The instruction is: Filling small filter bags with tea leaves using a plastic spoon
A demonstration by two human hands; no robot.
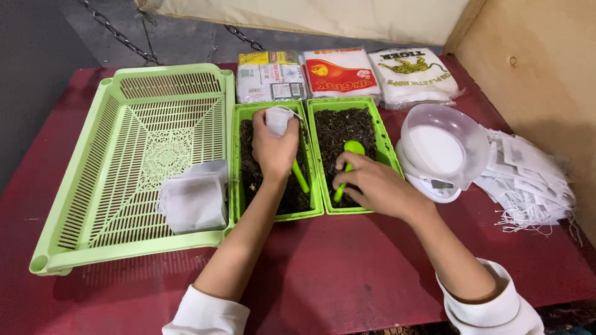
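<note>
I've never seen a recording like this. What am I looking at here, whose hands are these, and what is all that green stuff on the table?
There is no machine: a person wears a camera on the head, looking down at their own hands. The left hand holds a small white bag over a green tray of dark loose leaves. The right hand grips a green scoop in a second such tray. On the red table also lie a big green basket with filled bags, a small scale, empty bags and three packets.
</note>
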